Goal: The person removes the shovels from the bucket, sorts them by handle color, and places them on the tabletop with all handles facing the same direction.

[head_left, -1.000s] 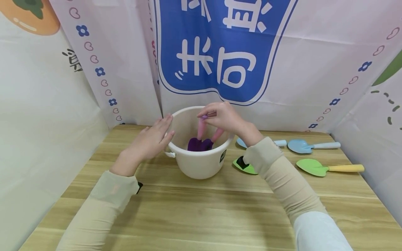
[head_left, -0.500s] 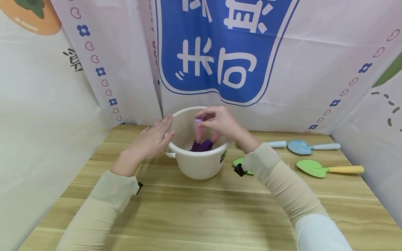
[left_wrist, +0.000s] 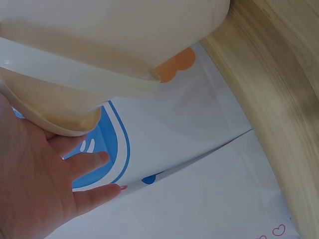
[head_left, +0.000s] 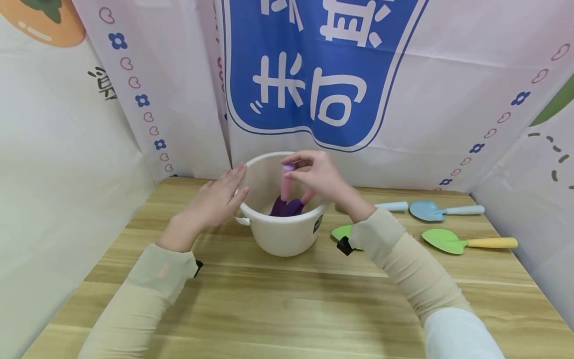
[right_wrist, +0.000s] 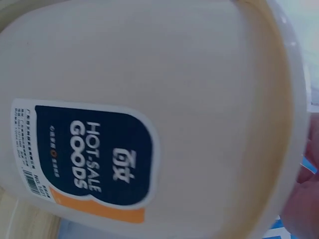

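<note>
A cream plastic bucket [head_left: 284,239] stands on the wooden table in the head view. Inside it, my right hand [head_left: 322,174] pinches the top end of the pink handle of a small purple-bladed garden trowel [head_left: 286,188], which stands roughly upright, blade down. A second purple trowel [head_left: 296,206] with a pink handle leans beside it in the bucket. My left hand [head_left: 216,199] lies against the bucket's left rim, fingers straight; the left wrist view shows this hand [left_wrist: 45,179] at the rim with fingers spread. The bucket wall [right_wrist: 199,99] hides most of the right hand in its wrist view.
Right of the bucket lie a blue trowel [head_left: 427,211], a green trowel [head_left: 445,241] with a yellow handle, another green blade [head_left: 342,233] and a pale blue handle [head_left: 393,206], the last two partly behind my right arm. A printed cloth [head_left: 417,109] hangs behind.
My right hand has dipped slightly and the held trowel has turned, its blade now showing narrower. The left hand and the bucket have stayed in place.
</note>
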The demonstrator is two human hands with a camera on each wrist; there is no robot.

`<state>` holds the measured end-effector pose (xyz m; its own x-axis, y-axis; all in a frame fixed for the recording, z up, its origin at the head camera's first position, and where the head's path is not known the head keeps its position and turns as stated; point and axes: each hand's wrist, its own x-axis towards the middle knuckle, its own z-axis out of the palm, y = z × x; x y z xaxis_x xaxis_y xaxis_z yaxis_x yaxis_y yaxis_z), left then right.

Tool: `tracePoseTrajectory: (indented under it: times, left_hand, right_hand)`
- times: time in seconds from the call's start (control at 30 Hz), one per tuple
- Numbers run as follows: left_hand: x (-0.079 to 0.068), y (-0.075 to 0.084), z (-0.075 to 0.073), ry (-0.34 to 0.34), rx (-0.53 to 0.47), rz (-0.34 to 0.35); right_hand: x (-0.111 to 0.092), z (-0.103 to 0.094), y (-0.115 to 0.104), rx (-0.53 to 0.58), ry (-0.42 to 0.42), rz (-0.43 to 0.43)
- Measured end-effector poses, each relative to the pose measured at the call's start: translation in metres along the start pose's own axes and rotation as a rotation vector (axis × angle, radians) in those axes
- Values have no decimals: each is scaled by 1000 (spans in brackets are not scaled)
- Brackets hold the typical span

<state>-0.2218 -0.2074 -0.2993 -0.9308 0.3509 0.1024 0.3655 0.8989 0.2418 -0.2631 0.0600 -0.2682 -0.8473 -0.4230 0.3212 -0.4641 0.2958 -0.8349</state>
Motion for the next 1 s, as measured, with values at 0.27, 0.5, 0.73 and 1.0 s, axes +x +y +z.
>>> tracePoseTrajectory:
  times: [0.27,0.5,0.73,1.0]
  left_hand:
    - [0,1,-2,-4,-4,-3]
    - [-1,1,-3,-14,1,-5]
    - [-1,1,-2,-8,1,1]
    - [0,1,-3,-13,12,5]
  right_hand:
    - [-11,-13,-5,37,125,-135]
    - [-25,-22,0,91,206,-227]
    - [-43,-29,4,148,285,-296]
    - [-59,-40,3,174,358,-357]
